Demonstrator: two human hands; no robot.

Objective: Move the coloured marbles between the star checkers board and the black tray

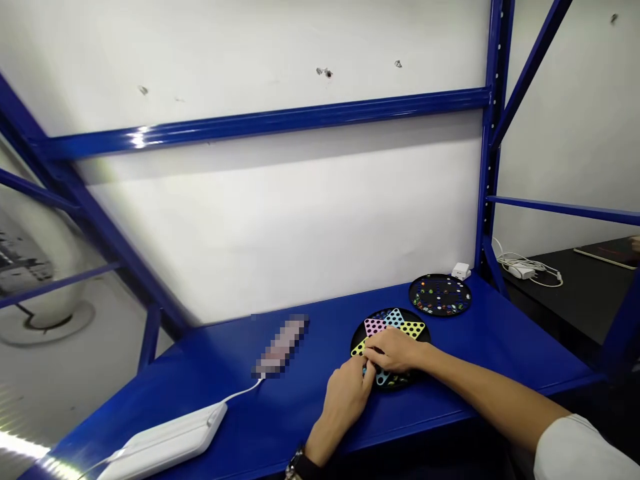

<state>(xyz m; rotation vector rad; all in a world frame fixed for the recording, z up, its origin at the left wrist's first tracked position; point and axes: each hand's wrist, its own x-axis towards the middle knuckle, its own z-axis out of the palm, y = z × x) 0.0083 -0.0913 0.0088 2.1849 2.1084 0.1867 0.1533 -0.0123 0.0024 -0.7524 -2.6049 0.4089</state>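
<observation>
Two hands are at a round black Chinese checkers board [357, 330], which lies near the front edge of a blue steel surface [465, 353]. The board's star shows pink, blue & yellow points w/ rows of holes.

R hand [393, 351] comes in from the right, w/ a white sleeve [580, 450] on the upper arm, & lies across the board's near half, fingers [375, 350] curled down. L hand [345, 400], w/ a watch [299, 465] on the wrist, is just below it at the board's near edge, fingers [363, 381] bunched against R hand. Both sets of fingers are closed in & partly hide each other; can't tell if either has hold of a piece.

Behind & to the right is a 2nd round black board [439, 276] w/ coloured marbles [425, 297] on it, apart from the 1st. A white plug [461, 271] is just behind it. To the left: a pixelated object [281, 345], can't tell what, joined by a white cable [240, 393] to a flat white power bank [163, 443]. On a black table [590, 307] at right is a white adapter w/ coiled cable [520, 270]. Behind all: white wall [275, 227] & blue rack uprights [487, 167].
</observation>
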